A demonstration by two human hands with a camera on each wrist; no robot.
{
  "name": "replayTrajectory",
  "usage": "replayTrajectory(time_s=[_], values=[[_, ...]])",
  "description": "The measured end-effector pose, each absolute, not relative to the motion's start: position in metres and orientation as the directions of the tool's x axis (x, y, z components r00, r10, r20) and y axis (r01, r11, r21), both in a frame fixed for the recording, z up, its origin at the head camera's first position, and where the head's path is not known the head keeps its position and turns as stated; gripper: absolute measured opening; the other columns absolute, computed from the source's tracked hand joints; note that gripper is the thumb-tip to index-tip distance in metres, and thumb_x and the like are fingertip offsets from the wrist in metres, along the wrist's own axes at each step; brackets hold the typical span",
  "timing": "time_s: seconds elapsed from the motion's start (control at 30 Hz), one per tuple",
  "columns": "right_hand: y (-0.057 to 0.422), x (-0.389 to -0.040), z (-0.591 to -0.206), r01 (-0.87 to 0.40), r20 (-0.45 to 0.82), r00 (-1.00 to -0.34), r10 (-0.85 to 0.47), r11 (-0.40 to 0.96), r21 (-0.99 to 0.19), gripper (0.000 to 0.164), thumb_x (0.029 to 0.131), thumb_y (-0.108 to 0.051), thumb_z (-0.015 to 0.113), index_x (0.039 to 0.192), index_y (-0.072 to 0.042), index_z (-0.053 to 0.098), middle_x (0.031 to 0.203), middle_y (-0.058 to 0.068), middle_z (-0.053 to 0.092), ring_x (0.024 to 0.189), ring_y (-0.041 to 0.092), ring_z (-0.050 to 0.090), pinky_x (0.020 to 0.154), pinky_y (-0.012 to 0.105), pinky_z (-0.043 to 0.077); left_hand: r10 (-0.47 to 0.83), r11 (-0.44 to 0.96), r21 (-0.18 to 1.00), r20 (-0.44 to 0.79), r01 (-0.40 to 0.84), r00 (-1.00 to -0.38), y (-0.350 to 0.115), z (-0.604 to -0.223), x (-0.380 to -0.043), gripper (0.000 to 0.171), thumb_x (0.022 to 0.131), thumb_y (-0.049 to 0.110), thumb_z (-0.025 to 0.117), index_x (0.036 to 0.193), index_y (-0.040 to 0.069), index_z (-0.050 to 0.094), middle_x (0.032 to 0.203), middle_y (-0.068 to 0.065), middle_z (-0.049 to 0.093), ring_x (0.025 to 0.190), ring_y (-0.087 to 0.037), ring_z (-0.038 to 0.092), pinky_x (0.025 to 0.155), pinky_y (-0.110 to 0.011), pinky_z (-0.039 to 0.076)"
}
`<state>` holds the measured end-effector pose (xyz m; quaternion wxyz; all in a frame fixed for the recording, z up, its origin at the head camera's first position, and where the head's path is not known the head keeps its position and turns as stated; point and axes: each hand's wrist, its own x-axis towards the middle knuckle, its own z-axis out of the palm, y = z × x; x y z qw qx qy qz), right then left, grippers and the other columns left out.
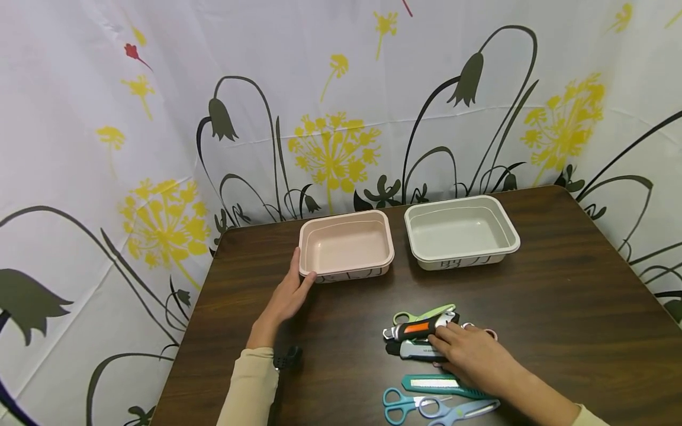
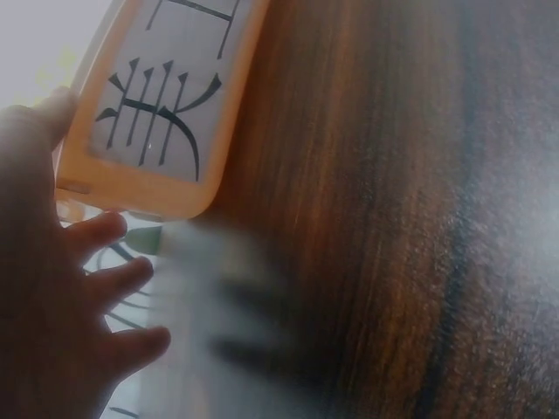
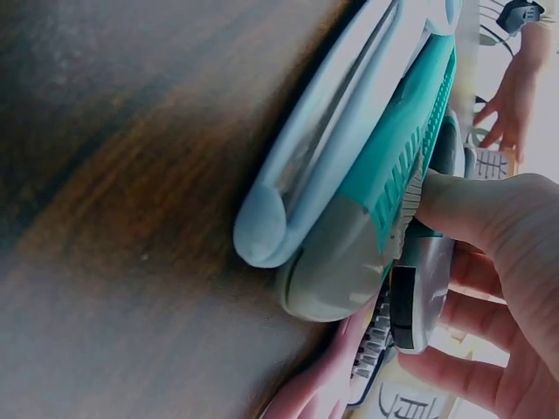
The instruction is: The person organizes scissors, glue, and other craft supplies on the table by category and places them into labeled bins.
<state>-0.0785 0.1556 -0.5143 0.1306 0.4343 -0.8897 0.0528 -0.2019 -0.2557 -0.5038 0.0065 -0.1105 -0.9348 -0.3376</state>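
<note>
Nearest the viewer on the dark brown wood-grain tabletop (image 1: 575, 296): a pair of light blue scissors (image 1: 459, 413), with a pair of blue-handled metal scissors (image 1: 407, 403) to its left, blades reaching its loops. Just beyond lies a teal utility knife (image 1: 426, 383), its right end partly under the right hand (image 1: 474, 358).

That hand is over the tool group, fingers bent, with thumb and fingers on either side of a grey-and-black utility knife (image 1: 418, 349); whether they have closed on it cannot be determined. Directly behind is a black, silver and orange utility knife (image 1: 418, 328), fingertips at its right end. A pair of lime green scissors (image 1: 439, 310) lies behind and partly beneath it. A pink tool handle (image 3: 319, 384) is partly visible in the right wrist view.

Farther off, the left hand (image 1: 285, 299), fingers extended and spread, touches the near left corner of a pale pink rectangular bin (image 1: 348, 242). A whitish rectangular bin (image 1: 460, 228) stands apart to its right. Backdrop: white flower-printed cloth (image 1: 330, 53).
</note>
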Motion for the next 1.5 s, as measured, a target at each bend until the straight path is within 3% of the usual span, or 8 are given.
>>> replayTrajectory(time_s=[0.47, 0.73, 1.07, 1.5], values=[[0.156, -0.077, -0.509, -0.804, 0.326, -0.544, -0.773, 0.592, 0.063, 0.041, 0.072, -0.030, 0.084, 0.105, -0.010, 0.071, 0.096, 0.003, 0.059, 0.085, 0.019, 0.059, 0.063, 0.037, 0.051, 0.182, 0.740, 0.650, 0.056, 0.174, -0.982, -0.258, -0.507, -0.202, 0.078, 0.102, 0.050, 0.045, 0.159, 0.022, 0.000, 0.160, -0.015, 0.022, 0.139, -0.038, 0.033, 0.107, -0.058, 0.030], [0.155, -0.082, -0.497, -0.820, 0.322, -0.528, -0.786, 0.571, 0.051, 0.043, 0.076, -0.031, 0.083, 0.112, -0.011, 0.068, 0.099, -0.001, 0.058, 0.087, 0.016, 0.058, 0.064, 0.034, 0.052, 0.181, 0.734, 0.659, 0.045, 0.165, -0.982, -0.255, -0.508, -0.203, 0.080, 0.101, 0.050, 0.046, 0.159, 0.023, -0.002, 0.159, -0.018, 0.023, 0.138, -0.040, 0.035, 0.107, -0.059, 0.029], [0.130, -0.120, -0.468, -0.807, 0.337, -0.532, -0.777, 0.586, 0.076, 0.036, 0.087, -0.021, 0.075, 0.120, -0.011, 0.066, 0.105, 0.001, 0.061, 0.092, 0.017, 0.059, 0.070, 0.031, 0.053, 0.164, 0.736, 0.659, 0.046, 0.153, -0.985, -0.256, -0.510, -0.202, 0.079, 0.101, 0.051, 0.045, 0.159, 0.022, -0.001, 0.159, -0.017, 0.023, 0.137, -0.041, 0.035, 0.106, -0.061, 0.030], [0.101, -0.169, -0.464, -0.728, 0.433, -0.597, -0.675, 0.683, 0.061, 0.044, 0.091, -0.022, 0.072, 0.132, -0.009, 0.061, 0.115, 0.006, 0.062, 0.104, 0.022, 0.060, 0.081, 0.037, 0.052, 0.178, 0.738, 0.654, 0.048, 0.166, -0.983, -0.256, -0.508, -0.204, 0.079, 0.101, 0.050, 0.045, 0.159, 0.022, -0.002, 0.158, -0.018, 0.024, 0.136, -0.041, 0.037, 0.104, -0.061, 0.032]])
